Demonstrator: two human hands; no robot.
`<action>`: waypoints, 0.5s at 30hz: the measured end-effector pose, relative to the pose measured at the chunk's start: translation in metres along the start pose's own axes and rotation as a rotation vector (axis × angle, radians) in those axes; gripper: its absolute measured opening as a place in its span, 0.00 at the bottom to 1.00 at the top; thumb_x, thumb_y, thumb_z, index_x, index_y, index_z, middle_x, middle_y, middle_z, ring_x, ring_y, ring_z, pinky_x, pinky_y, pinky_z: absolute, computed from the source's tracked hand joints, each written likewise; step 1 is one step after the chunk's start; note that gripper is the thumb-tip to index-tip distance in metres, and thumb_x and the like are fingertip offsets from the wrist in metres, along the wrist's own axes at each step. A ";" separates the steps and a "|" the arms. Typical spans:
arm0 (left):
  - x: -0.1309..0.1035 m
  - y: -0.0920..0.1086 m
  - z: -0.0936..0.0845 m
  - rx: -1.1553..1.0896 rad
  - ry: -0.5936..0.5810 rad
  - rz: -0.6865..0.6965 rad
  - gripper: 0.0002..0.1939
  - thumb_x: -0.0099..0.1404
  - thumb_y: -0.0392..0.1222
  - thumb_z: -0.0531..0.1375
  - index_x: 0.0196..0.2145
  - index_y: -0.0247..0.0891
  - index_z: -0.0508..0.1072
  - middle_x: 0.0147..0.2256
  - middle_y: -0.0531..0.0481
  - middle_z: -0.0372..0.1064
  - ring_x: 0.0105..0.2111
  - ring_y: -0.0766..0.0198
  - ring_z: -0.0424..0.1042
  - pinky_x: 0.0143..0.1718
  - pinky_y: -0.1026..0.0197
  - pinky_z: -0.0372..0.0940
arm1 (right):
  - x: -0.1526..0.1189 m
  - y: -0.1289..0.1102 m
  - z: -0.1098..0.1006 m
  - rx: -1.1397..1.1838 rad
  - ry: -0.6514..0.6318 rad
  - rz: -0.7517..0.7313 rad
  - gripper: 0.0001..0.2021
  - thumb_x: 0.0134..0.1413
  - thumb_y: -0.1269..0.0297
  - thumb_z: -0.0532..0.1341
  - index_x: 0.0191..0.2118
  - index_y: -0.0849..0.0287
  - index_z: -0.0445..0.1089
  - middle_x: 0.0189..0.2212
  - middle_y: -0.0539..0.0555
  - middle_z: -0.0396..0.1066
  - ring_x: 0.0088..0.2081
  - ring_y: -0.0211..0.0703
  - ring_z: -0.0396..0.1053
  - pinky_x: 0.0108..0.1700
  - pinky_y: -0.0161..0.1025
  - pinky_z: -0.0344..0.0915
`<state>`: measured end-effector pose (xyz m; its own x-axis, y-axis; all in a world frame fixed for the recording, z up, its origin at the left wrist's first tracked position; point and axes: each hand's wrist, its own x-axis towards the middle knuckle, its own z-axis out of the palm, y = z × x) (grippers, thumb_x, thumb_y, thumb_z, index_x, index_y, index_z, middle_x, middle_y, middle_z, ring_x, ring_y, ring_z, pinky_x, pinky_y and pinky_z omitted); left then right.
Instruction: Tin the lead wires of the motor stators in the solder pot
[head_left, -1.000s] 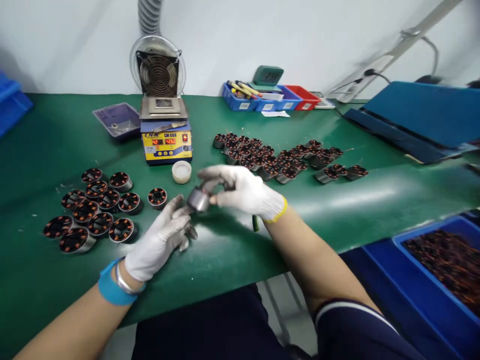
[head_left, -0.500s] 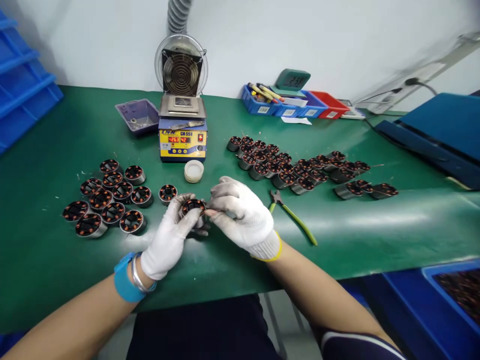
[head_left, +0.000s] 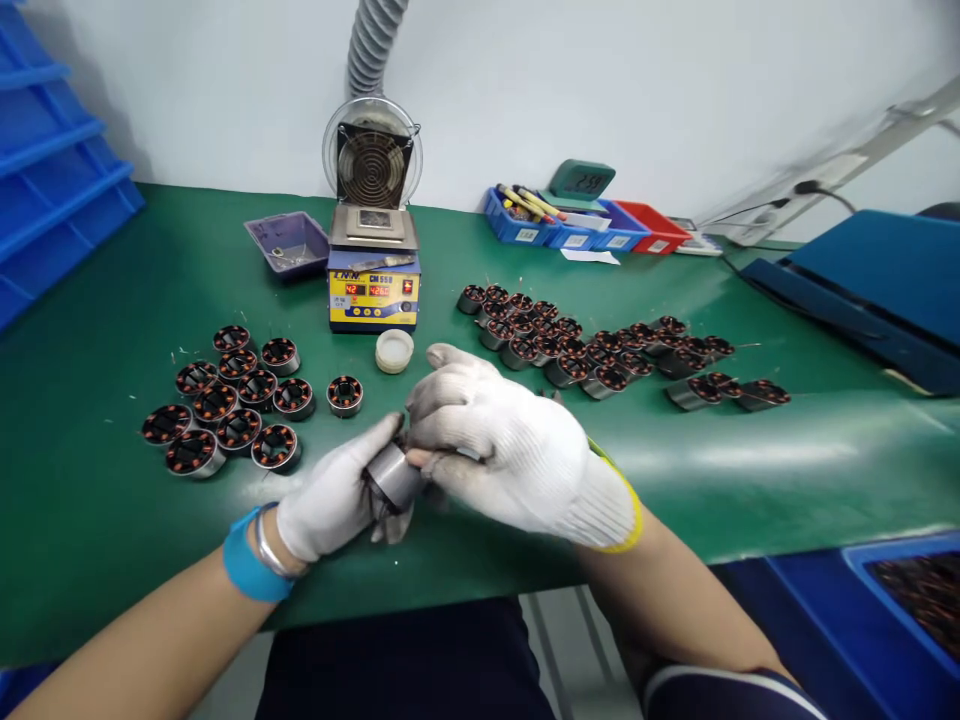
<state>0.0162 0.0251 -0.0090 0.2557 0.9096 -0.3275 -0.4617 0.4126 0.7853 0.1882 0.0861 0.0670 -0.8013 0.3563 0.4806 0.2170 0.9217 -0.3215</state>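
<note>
Your white-gloved left hand (head_left: 334,498) clamps a tilted, silvery metal cylinder (head_left: 394,475); your white-gloved right hand (head_left: 510,440) touches it, its own grip unclear; slack left fingers could drop it.

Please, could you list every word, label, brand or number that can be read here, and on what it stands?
"CM 558": device
"42": its left display
"426.0": its right display, last digit slightly blurred
"2:59": clock
Too blurred or small: the device's brand and sticker; labels on blue bins and red bin.
</note>
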 end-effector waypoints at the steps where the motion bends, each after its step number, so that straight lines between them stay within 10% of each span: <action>1: -0.001 0.001 0.001 -0.072 0.016 0.034 0.16 0.63 0.55 0.64 0.30 0.38 0.75 0.24 0.49 0.73 0.23 0.60 0.73 0.23 0.58 0.69 | 0.001 0.000 -0.002 -0.039 -0.003 0.005 0.05 0.61 0.68 0.63 0.33 0.57 0.74 0.33 0.53 0.75 0.43 0.46 0.74 0.65 0.55 0.61; 6: 0.000 0.012 -0.004 -0.334 0.319 0.329 0.25 0.63 0.51 0.63 0.16 0.40 0.58 0.20 0.52 0.65 0.29 0.61 0.74 0.34 0.58 0.74 | 0.008 -0.007 -0.013 -0.085 -0.036 -0.017 0.06 0.59 0.69 0.62 0.31 0.55 0.75 0.33 0.53 0.75 0.42 0.47 0.74 0.65 0.56 0.61; 12: -0.004 0.008 0.001 -0.042 -0.145 -0.090 0.29 0.58 0.69 0.62 0.33 0.37 0.74 0.26 0.48 0.71 0.21 0.61 0.71 0.19 0.61 0.66 | 0.009 -0.005 -0.009 -0.034 -0.023 0.006 0.07 0.60 0.68 0.62 0.31 0.53 0.74 0.32 0.52 0.75 0.42 0.46 0.75 0.65 0.55 0.62; 15: -0.008 0.006 0.007 0.082 0.009 0.093 0.25 0.55 0.61 0.69 0.39 0.37 0.73 0.30 0.48 0.74 0.24 0.62 0.73 0.25 0.60 0.70 | -0.002 -0.002 -0.005 0.070 0.062 0.083 0.06 0.60 0.67 0.63 0.31 0.53 0.73 0.32 0.51 0.75 0.41 0.45 0.75 0.65 0.55 0.62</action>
<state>0.0170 0.0199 0.0022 0.2076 0.9442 -0.2558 -0.4121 0.3215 0.8525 0.1919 0.0845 0.0704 -0.7460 0.4416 0.4985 0.2396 0.8764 -0.4177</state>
